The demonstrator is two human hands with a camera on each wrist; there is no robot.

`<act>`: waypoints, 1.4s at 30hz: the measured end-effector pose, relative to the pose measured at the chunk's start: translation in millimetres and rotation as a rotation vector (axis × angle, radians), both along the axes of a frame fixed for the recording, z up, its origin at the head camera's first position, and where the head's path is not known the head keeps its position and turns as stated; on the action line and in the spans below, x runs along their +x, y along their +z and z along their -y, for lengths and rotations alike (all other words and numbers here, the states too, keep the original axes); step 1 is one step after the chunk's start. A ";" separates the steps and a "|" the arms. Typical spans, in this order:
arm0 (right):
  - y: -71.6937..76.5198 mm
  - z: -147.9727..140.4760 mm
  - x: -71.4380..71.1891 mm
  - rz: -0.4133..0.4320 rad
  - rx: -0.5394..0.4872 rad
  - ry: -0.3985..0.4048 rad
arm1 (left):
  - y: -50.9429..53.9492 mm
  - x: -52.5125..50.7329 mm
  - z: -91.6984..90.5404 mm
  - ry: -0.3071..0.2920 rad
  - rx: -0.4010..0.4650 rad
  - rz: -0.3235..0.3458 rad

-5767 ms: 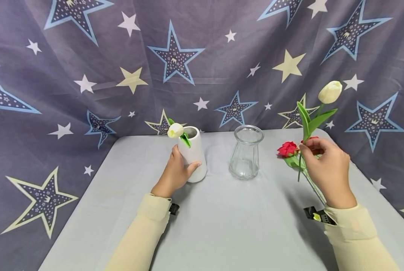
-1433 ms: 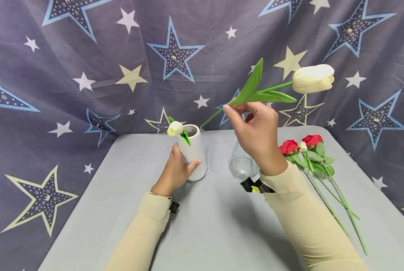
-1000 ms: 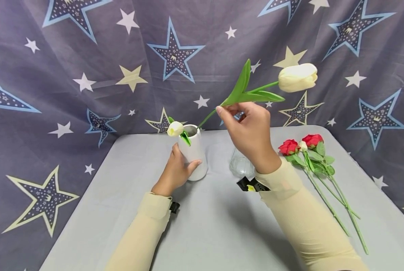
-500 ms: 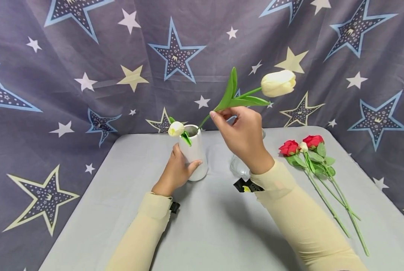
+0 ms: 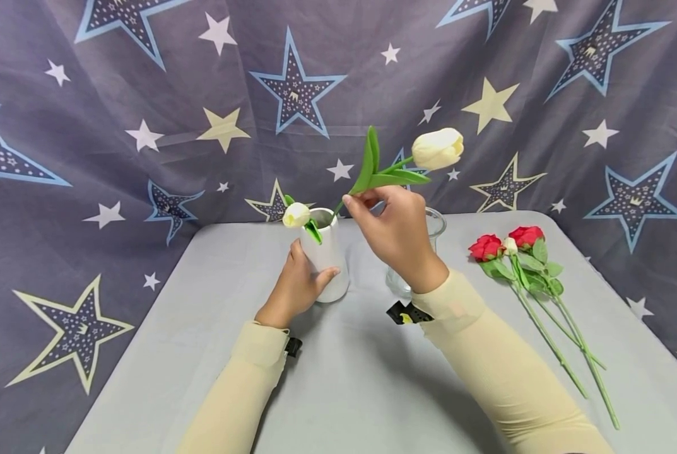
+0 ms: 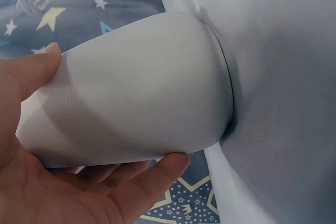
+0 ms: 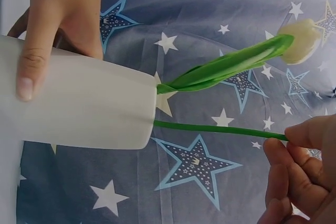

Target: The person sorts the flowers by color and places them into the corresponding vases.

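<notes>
Right hand (image 5: 397, 230) pinches a cream-white, green-leaved tulip (image 5: 392, 178), its lower end hidden inside the matte white vase (image 5: 328, 252) the left hand (image 5: 295, 287) grips.

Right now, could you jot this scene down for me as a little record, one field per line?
Left hand: the left hand grips the white vase
Right hand: the right hand pinches the held tulip by its stem, lower end in the vase's mouth
Already in vase: second tulip, leaning over the rim
Partly hidden: glass vase, behind the right hand
Lying at right: two red roses, one white flower
Backdrop: star-patterned cloth
</notes>
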State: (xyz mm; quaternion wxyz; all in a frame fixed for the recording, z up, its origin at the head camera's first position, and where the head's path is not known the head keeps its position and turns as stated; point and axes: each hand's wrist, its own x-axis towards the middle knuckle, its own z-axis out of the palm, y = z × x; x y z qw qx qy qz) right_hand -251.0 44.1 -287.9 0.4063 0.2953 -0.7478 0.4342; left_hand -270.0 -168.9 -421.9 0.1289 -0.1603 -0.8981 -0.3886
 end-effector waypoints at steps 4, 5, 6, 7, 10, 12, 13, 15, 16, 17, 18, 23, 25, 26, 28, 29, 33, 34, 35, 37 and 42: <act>-3.5 3.8 -3.2 -0.007 0.022 0.007 | 0.8 0.5 0.5 0.004 0.000 0.007; -4.2 4.8 -3.8 -0.008 0.026 0.008 | 0.8 0.4 0.6 0.005 -0.001 0.009; -5.2 5.8 -5.0 -0.006 0.031 0.009 | 0.8 0.4 0.7 0.006 -0.002 0.009; -5.8 6.8 -5.7 -0.003 0.035 0.008 | 0.8 0.3 0.8 0.006 -0.002 0.010; -8.0 9.5 -7.8 0.012 0.056 -0.001 | 0.3 -0.6 0.8 0.007 -0.005 0.009; -9.4 11.1 -8.5 0.023 0.076 -0.009 | 0.3 -0.8 0.9 0.002 -0.001 0.004; -10.2 11.9 -8.8 0.027 0.086 -0.016 | 0.3 -0.9 0.8 0.001 0.000 0.004; -11.9 13.6 -9.5 0.034 0.104 -0.031 | 0.5 -1.0 0.7 -0.002 0.003 0.003; -12.9 14.5 -10.1 0.038 0.111 -0.036 | 0.9 -0.8 0.6 -0.002 0.005 0.006; -13.9 15.5 -10.7 0.041 0.115 -0.039 | 1.1 -0.7 0.5 -0.002 0.006 0.008; -15.1 16.5 -11.5 0.046 0.121 -0.044 | 1.3 -0.7 0.5 0.000 0.006 0.012; -20.9 19.9 -14.4 0.070 0.143 -0.066 | 1.7 -0.3 -0.2 0.010 0.000 0.025; -22.9 20.2 -15.4 0.074 0.151 -0.076 | 1.5 -0.5 -0.4 0.012 0.000 0.027; -23.9 20.3 -15.9 0.075 0.155 -0.080 | 1.4 -0.4 -0.5 0.013 0.000 0.028; -25.6 20.5 -17.0 0.078 0.159 -0.081 | 1.3 -0.5 -0.5 0.011 0.002 0.025; -26.4 20.7 -17.5 0.082 0.160 -0.080 | 1.2 -0.6 -0.5 0.011 0.001 0.022; -29.0 22.1 -18.1 0.103 0.171 -0.083 | 0.3 -1.4 -0.1 0.010 -0.001 0.016; -29.7 22.6 -18.2 0.109 0.176 -0.086 | 0.0 -1.6 0.0 0.010 -0.002 0.014; -30.2 23.3 -18.2 0.112 0.182 -0.090 | 0.0 -1.6 0.2 0.013 -0.003 0.018; -31.4 24.5 -17.8 0.114 0.197 -0.101 | 0.0 -1.6 0.3 0.013 -0.002 0.018; -34.8 27.4 -18.4 0.092 0.226 -0.129 | 0.6 -1.3 0.6 0.014 -0.004 0.023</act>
